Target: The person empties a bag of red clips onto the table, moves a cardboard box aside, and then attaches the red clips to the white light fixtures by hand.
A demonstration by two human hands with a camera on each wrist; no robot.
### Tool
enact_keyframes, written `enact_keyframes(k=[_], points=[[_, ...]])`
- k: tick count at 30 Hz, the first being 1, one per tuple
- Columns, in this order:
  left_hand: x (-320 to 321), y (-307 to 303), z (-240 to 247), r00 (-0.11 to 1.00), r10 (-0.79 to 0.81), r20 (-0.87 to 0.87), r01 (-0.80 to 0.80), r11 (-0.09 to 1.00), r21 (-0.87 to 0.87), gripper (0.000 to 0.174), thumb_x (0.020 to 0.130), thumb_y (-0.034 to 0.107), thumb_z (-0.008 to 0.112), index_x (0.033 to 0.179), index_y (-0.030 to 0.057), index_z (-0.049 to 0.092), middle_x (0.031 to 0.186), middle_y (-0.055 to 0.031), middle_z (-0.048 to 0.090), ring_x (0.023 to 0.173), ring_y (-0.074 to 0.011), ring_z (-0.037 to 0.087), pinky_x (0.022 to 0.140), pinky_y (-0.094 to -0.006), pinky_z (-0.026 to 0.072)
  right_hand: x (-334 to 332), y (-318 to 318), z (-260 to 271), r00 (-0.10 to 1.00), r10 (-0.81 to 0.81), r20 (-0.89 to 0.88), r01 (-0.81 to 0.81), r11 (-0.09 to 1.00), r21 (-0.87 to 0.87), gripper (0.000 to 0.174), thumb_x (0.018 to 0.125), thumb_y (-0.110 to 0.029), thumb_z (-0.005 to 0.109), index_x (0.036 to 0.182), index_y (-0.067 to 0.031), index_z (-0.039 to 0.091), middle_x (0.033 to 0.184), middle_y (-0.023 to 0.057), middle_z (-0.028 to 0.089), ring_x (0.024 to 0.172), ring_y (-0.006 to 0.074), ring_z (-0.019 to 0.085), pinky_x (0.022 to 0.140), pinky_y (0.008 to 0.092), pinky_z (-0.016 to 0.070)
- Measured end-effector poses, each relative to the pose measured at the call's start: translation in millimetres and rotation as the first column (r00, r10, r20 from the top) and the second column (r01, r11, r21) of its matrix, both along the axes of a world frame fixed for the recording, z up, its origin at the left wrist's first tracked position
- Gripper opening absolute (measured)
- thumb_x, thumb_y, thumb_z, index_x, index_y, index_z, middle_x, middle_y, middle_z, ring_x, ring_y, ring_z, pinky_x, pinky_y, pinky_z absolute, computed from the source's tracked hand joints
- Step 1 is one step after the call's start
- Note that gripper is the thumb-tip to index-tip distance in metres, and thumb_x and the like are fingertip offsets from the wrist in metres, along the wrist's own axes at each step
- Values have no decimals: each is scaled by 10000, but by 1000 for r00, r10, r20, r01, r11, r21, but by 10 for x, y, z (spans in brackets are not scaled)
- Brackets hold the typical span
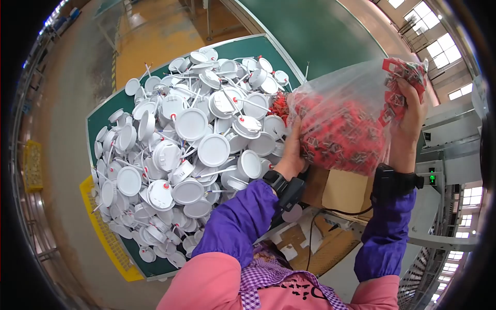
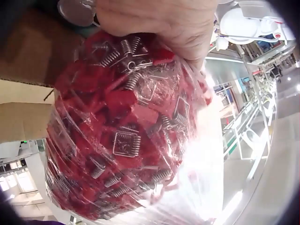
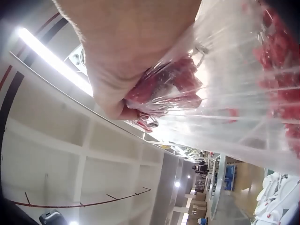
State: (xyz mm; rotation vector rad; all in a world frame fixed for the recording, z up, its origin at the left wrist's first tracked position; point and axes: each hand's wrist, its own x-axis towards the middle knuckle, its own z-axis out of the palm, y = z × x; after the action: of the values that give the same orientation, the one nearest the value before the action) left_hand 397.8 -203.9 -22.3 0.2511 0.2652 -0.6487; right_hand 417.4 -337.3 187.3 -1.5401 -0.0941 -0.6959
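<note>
A clear plastic bag (image 1: 341,124) full of red pieces with metal coil springs (image 2: 126,143) is held up between both hands at the right edge of the lamp pile. My left hand (image 1: 293,150) grips the bag's left side, close to its mouth. Higher up on the right, my right hand (image 1: 411,113) holds a bunched corner of the bag with some red pieces inside it. At the bag's left end, red pieces (image 1: 279,106) show beside the white round lamps (image 1: 213,150). In the right wrist view, fingers curl round the crumpled plastic (image 3: 164,89).
The lamps, with short wires, are heaped on a green table (image 1: 106,111). Below the bag stands a cardboard box (image 1: 343,191). A yellow crate (image 1: 111,232) borders the table at the left. Another green surface (image 1: 315,33) lies beyond, and a black cable (image 1: 311,237) hangs near the body.
</note>
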Motion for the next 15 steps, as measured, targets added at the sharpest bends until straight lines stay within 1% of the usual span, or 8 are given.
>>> enact_keyframes(k=[4,6,7,9,10,12,13,15], points=[[-60,7,-6,999,25,-40,-27,998,-60,713,798,610,559,1305,120,448,1298,-78,506,1172,-240,495,1004,-425,384,78,50,7,1000,8,17,-8,1000,-16,183,765,-9,626,943,28,621,839,61,645,707,117,602,631,233,467],[-77,-2,-84,999,24,-49,-28,996,-81,699,793,576,596,1293,111,448,1289,-72,509,1180,-224,487,1006,-438,376,67,50,2,999,40,-17,-40,999,-17,181,759,-2,623,938,28,622,854,66,646,734,122,604,667,241,468],[-92,-29,-124,998,25,-49,-29,996,-81,699,793,576,596,1293,111,448,1289,-72,509,1180,-224,487,1006,-438,376,49,61,6,999,41,-17,-42,999,-18,181,759,-2,623,938,28,622,854,66,646,734,122,604,667,241,468],[-116,-69,-146,993,42,-112,-53,994,-93,668,785,559,619,1266,118,477,1278,-65,515,1183,-223,478,1002,-415,377,7,92,15,999,45,-7,-45,999,-7,182,762,0,608,941,32,618,865,74,648,761,126,606,697,248,466],[-134,-70,-139,993,42,-111,-52,994,-94,668,785,559,619,1266,118,477,1278,-65,515,1183,-223,478,1002,-415,377,-16,54,14,999,45,-6,-45,999,-8,182,762,0,608,941,32,618,865,74,648,761,126,606,697,248,466],[-179,-69,-120,987,52,-150,-65,995,-82,640,806,520,614,1272,108,467,1254,-73,533,1149,-239,511,994,-416,396,-75,-26,16,998,13,-57,-18,997,-80,277,799,-61,580,1071,-11,558,910,45,622,753,121,586,621,230,458],[-197,-62,-117,987,51,-149,-64,995,-82,640,806,520,614,1272,108,467,1254,-73,533,1149,-239,511,994,-416,396,-126,-18,11,998,12,-57,-17,997,-80,277,799,-61,580,1071,-11,558,910,45,622,753,121,586,621,230,458],[-238,-61,-121,990,23,-139,-44,988,-146,586,814,474,625,1245,102,486,1221,-72,557,1122,-234,531,973,-422,414,-275,20,20,994,-90,62,104,954,-281,253,803,-68,556,1050,-10,549,923,58,607,762,126,576,609,232,452]])
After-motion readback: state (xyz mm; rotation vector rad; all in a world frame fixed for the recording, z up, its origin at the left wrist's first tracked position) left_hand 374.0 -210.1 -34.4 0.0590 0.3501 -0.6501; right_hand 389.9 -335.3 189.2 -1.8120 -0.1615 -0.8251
